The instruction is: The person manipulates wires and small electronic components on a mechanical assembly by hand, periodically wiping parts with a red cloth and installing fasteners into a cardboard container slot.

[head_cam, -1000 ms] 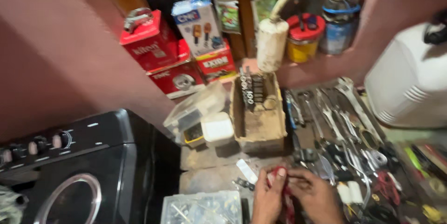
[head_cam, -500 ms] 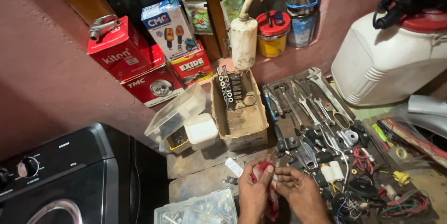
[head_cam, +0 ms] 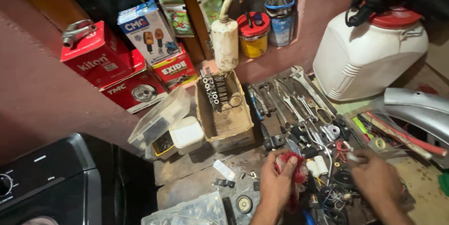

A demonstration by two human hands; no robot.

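Hands sit low-centre on the cluttered desk [head_cam: 196, 178], apart from each other. Left hand [head_cam: 276, 185] is curled shut round a red rag [head_cam: 293, 171], thumb on top, fingers wrapped under; the rag's frayed red ends hang out below the palm. Right hand [head_cam: 378, 180] lies just to the rt, back of hand up, fingers bent down into a tangle of wires & connectors [head_cam: 334, 190]; what it grips, if anything, can't be told since the fingertips are hidden. Two small white plugs [head_cam: 317, 165] sit btwn the hands, near the rag.

Behind them, a row of spanners [head_cam: 292, 96] lies fanned on the desk, w/ a worn cardboard box [head_cam: 227, 122] just left of it. Left again: a clear plastic tub [head_cam: 159, 117], lid tilted open. White jerrycan [head_cam: 367, 56] w/ red cap stands back rt, red cartons [head_cam: 103, 63] stacked back left. Black appliance [head_cam: 47, 183] fills the bottom-left corner.
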